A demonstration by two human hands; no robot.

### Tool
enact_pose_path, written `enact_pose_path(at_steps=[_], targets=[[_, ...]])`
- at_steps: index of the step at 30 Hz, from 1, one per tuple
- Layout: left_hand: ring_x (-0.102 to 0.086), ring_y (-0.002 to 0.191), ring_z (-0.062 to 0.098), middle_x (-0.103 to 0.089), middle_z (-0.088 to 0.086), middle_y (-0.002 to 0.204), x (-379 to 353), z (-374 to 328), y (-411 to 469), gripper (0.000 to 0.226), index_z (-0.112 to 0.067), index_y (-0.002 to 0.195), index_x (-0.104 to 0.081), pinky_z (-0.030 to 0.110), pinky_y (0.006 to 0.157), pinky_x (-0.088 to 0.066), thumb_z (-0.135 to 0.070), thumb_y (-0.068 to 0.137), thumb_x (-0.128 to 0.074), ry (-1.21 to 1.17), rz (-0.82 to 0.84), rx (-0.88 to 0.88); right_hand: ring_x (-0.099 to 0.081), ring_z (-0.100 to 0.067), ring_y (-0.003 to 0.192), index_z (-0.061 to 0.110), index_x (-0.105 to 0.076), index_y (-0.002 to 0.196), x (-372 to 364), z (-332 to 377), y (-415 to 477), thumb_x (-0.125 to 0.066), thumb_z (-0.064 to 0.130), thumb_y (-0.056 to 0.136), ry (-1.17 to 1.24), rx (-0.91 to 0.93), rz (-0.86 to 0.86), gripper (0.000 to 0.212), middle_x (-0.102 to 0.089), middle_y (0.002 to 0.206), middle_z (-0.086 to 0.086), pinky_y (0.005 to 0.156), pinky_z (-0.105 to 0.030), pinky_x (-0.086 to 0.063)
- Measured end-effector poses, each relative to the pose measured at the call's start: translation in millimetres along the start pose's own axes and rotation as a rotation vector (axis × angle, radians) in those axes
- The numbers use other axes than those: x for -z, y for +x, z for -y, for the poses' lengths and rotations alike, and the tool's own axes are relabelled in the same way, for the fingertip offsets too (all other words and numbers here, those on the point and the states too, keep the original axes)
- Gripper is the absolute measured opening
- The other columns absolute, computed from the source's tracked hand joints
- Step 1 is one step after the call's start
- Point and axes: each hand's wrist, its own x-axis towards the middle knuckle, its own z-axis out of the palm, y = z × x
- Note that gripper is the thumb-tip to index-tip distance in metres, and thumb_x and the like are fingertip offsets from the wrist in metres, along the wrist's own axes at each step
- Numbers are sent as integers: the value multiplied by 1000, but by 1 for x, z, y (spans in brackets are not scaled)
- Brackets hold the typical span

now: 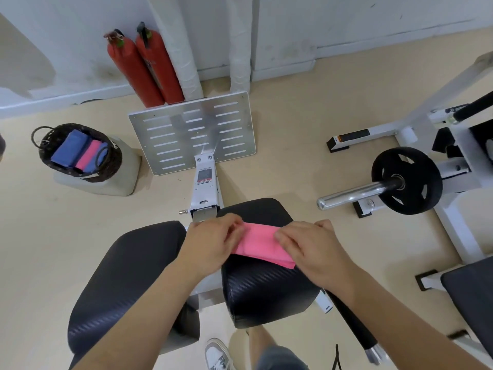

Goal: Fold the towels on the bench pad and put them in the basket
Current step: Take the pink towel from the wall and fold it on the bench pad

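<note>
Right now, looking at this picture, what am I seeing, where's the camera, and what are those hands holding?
This is a single view from a camera worn on a person's head, looking down at their own hands. The left hand and right hand both hold a folded pink towel lying on the black bench pad of a gym machine. To the left, a dark basket already holds other folded towels. Two red fire extinguishers stand by the wall, and a weight plate sits at the right.
</note>
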Motion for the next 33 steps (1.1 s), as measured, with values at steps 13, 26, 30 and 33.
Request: enact_pose_path(at_steps=[13,26,30,33], targets=[[-24,134,22,-31,-5,143,3,-10,29,51,-32,138,-38,50,108,-29,-29,89,-53,115,403,73,-41,-16,112,29,-53,116,5,-17,20,-62,64,76,103,-348,366,54,-46,115,6,96,-42,-37],[-55,99,19,-58,-9,104,37,1,-79,31,-29,105,-55,45,90,-46,-38,76,-59,-77,215,195,-64,-13,80,28,-59,95,37,82,-6,-77,10,70,699,-189,-42,36,-67,87,4,72,-31,-55],[-62,97,9,-65,-13,106,70,11,-164,49,-39,117,-51,35,85,-53,-30,74,-73,-552,-1,150,-61,-6,83,32,-66,98,49,165,-27,-79,10,73,712,49,-21,35,-66,90,9,67,-17,-51],[-64,101,10,-67,-9,110,101,14,-232,57,-32,120,-55,30,86,-54,-23,71,-82,-815,-244,106,-61,-3,84,36,-67,100,53,234,-52,-80,13,71,663,153,24,39,-65,93,11,67,-15,-51]])
